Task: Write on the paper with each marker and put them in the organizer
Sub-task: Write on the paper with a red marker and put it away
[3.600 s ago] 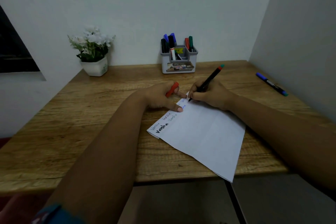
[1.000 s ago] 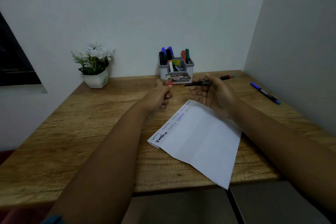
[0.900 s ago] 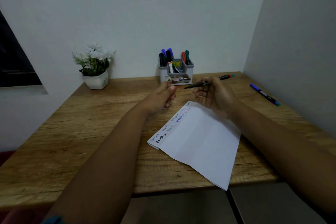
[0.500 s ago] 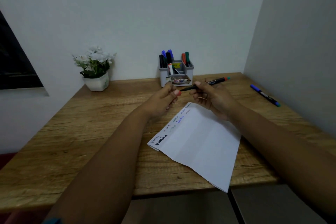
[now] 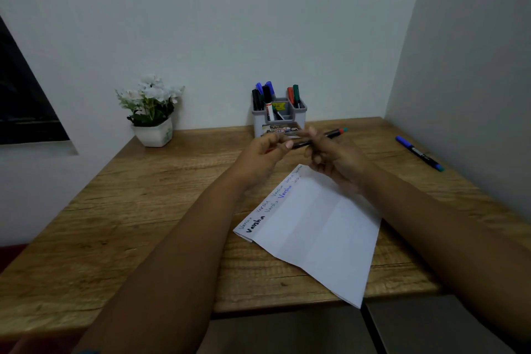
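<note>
Both hands grip marker (image 5: 316,138): left hand (image 5: 265,154) apparently at tip, right hand (image 5: 334,159) mid-barrel.

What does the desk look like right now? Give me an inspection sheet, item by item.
Surface: wooden desk, set in a wall corner.
Job's things: paper lying askew over the front edge, handwriting along its left margin; grey organizer at the back wall holding capped markers; black marker held level above the desk; loose blue marker lying at the right.
Clutter: white flower pot at back left.
Grips: left hand and right hand both closed on the black marker, the left at its tip end.
Cables: nothing seen.
Surroundings: plain walls; dark window at left.
</note>
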